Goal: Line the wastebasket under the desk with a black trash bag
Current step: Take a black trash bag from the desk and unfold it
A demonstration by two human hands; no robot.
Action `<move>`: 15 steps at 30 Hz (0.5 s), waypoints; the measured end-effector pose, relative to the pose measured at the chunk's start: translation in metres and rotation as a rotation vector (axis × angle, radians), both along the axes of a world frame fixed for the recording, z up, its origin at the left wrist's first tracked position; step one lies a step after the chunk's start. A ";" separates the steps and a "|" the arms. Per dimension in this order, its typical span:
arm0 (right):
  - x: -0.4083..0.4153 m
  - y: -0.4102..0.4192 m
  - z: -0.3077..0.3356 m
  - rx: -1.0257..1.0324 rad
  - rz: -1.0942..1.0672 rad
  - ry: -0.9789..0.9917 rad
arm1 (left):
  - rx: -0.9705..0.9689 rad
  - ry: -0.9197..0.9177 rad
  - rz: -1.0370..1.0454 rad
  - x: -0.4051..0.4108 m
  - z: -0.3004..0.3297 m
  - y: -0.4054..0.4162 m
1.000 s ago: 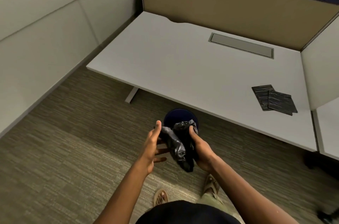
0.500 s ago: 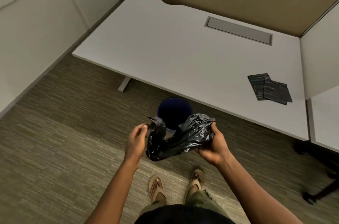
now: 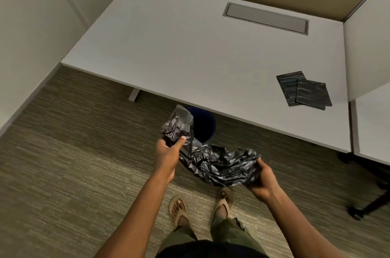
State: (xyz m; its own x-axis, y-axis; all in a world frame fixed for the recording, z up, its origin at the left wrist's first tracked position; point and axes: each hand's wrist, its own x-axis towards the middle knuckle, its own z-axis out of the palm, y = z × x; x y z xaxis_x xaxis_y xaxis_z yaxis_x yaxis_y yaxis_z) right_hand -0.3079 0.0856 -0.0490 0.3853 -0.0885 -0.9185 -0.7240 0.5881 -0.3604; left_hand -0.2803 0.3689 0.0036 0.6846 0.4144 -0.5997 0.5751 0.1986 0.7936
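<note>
A person is standing on the carpet [image 3: 63, 173] in front of a white desk [image 3: 179, 50], holding a crumpled black trash bag [image 3: 217, 164] stretched between both hands. The left hand [image 3: 168, 154] is gripping one bunched end of the bag, with the thumb pressing on top of the plastic, and that end is sticking up above the hand. The right hand [image 3: 260, 177] is clutching the other end, lower and closer to the body, so the bag is sagging in a wrinkled band between them. Just beyond the bag, a dark blue wastebasket [image 3: 203, 125] is sitting on the floor, half tucked under the front edge of the desk, its opening showing dark and its near side partly hidden by the bag. On the right part of the desk, two folded bags [image 3: 304, 91] are lying flat, overlapping each other. The person's feet, in sandals [image 3: 223, 199], are showing below the bag.
</note>
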 end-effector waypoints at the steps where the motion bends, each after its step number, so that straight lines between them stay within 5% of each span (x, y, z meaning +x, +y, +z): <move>1: -0.001 -0.005 -0.008 -0.136 0.055 0.068 | 0.032 -0.070 -0.045 -0.001 0.011 -0.007; 3: 0.001 -0.011 -0.013 -0.527 0.207 0.142 | 0.062 -0.214 -0.176 -0.005 0.030 -0.021; 5: 0.011 -0.011 0.001 -0.805 0.334 -0.046 | 0.092 -0.344 -0.364 -0.011 0.046 -0.037; 10: 0.041 0.019 0.085 -0.302 0.591 -0.734 | 0.237 -0.486 -0.702 -0.021 0.060 -0.063; 15: 0.056 0.030 0.109 -0.490 0.739 -0.879 | 0.257 -0.465 -0.516 -0.015 0.067 -0.062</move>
State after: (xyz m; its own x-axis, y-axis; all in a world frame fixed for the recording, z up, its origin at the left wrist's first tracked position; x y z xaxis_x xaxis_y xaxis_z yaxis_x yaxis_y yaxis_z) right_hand -0.2520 0.1160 0.0599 0.9546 0.1512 -0.2567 -0.2270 -0.1892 -0.9553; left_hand -0.2955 0.3066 0.0707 0.9900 0.0592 -0.1278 0.1381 -0.2311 0.9631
